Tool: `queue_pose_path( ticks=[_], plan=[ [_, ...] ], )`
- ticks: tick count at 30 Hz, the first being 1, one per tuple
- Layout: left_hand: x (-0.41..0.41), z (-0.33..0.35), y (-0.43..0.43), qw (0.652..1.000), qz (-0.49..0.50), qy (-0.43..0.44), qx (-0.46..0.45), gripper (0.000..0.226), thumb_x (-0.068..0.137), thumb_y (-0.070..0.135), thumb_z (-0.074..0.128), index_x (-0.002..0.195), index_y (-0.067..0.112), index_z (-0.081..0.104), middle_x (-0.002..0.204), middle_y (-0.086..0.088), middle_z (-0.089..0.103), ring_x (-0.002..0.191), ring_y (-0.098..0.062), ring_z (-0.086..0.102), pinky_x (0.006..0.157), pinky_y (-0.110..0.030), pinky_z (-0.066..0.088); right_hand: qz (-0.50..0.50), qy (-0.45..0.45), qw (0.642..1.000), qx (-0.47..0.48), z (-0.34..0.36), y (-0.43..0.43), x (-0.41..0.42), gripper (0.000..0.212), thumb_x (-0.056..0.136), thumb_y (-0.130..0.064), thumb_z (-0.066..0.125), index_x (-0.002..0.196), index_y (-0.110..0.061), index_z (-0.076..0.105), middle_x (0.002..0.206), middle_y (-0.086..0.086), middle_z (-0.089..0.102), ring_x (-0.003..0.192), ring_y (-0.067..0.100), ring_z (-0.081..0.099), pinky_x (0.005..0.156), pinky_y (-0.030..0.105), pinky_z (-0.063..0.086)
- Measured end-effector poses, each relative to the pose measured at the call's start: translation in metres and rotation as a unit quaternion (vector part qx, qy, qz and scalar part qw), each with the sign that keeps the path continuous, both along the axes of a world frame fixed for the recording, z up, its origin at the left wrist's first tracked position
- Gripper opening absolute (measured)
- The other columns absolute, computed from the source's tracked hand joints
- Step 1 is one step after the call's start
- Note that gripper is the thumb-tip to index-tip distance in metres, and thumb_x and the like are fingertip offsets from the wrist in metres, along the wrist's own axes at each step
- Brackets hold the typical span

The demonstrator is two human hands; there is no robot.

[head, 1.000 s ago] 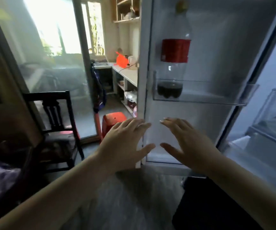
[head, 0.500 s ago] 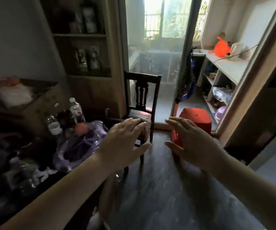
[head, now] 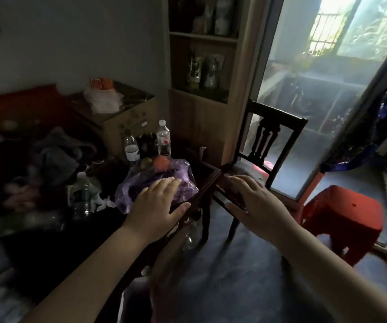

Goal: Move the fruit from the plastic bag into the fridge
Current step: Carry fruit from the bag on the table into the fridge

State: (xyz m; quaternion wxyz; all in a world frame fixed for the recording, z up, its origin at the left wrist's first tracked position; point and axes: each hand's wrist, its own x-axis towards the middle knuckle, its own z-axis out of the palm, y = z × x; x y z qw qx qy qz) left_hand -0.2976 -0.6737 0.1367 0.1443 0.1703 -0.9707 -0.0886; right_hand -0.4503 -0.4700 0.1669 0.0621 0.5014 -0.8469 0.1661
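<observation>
A purple plastic bag (head: 141, 183) lies on a dark cluttered table (head: 48, 248) near its right corner. An orange fruit (head: 162, 163) and a greenish fruit (head: 146, 162) show at the bag's far edge. My left hand (head: 157, 206) hovers over the bag's near side, fingers spread and holding nothing. My right hand (head: 255, 201) is out to the right of the table corner, above a dark wooden chair (head: 271, 141), fingers apart and empty. The fridge is out of view.
Two clear water bottles (head: 163, 138) stand behind the bag, another plastic bottle (head: 81, 199) left of it. A cardboard box (head: 122, 117) and a wooden shelf unit (head: 201, 89) lie beyond. A red plastic stool (head: 341, 217) stands by the glass door at right.
The view has swung left from the open fridge door to the table. Both hands stay open and empty; the left now reaches over the purple bag.
</observation>
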Motion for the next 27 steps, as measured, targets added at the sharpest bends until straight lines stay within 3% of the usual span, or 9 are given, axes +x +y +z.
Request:
queue_pose_path(
  ticks=[11,16,22,24,27],
  plan=[
    [-0.004,-0.036,-0.016,0.994,0.103,-0.029,0.038,0.078,0.084,0.065,0.016,0.143,0.017,0.034,0.148,-0.001,0.037,0.137,-0.016,0.030,0.110,-0.038,0.030,0.101,-0.026,0.994,0.007,-0.035,-0.058,-0.037,0.059,0.089,-0.036,0.058,0.141,-0.014,0.040,0.140,0.001,0.046,0.130,0.021,0.041,0.101,0.033,0.041],
    [-0.023,-0.061,-0.042,0.989,0.125,-0.055,0.060,0.062,0.094,0.055,0.031,0.145,0.019,0.030,0.150,0.001,0.032,0.139,-0.015,0.024,0.111,-0.030,0.020,0.119,-0.044,0.991,0.036,-0.062,-0.095,-0.055,0.058,0.089,-0.035,0.059,0.140,-0.016,0.041,0.139,-0.002,0.046,0.129,0.019,0.042,0.100,0.031,0.042],
    [-0.062,-0.104,-0.110,0.982,0.136,-0.095,0.085,0.061,0.095,0.052,0.034,0.145,0.017,0.030,0.151,-0.002,0.030,0.140,-0.018,0.024,0.113,-0.035,0.023,0.134,-0.061,0.985,0.091,-0.100,-0.172,-0.092,0.055,0.086,-0.029,0.062,0.136,-0.012,0.046,0.136,0.003,0.050,0.124,0.024,0.049,0.097,0.036,0.046],
    [-0.075,-0.117,-0.138,0.980,0.141,-0.116,0.083,0.064,0.094,0.054,0.030,0.143,0.014,0.036,0.148,-0.005,0.037,0.137,-0.022,0.031,0.110,-0.038,0.029,0.142,-0.069,0.982,0.101,-0.112,-0.208,-0.105,0.053,0.086,-0.025,0.062,0.135,-0.011,0.048,0.134,0.004,0.052,0.122,0.025,0.051,0.095,0.033,0.045],
    [-0.093,-0.137,-0.178,0.975,0.132,-0.145,0.102,0.065,0.087,0.051,0.030,0.126,0.007,0.057,0.128,-0.013,0.058,0.117,-0.029,0.056,0.093,-0.042,0.047,0.148,-0.082,0.975,0.144,-0.131,-0.264,-0.122,0.055,0.088,-0.029,0.058,0.139,-0.015,0.042,0.139,0.000,0.047,0.127,0.021,0.044,0.096,0.030,0.041]
  ],
)
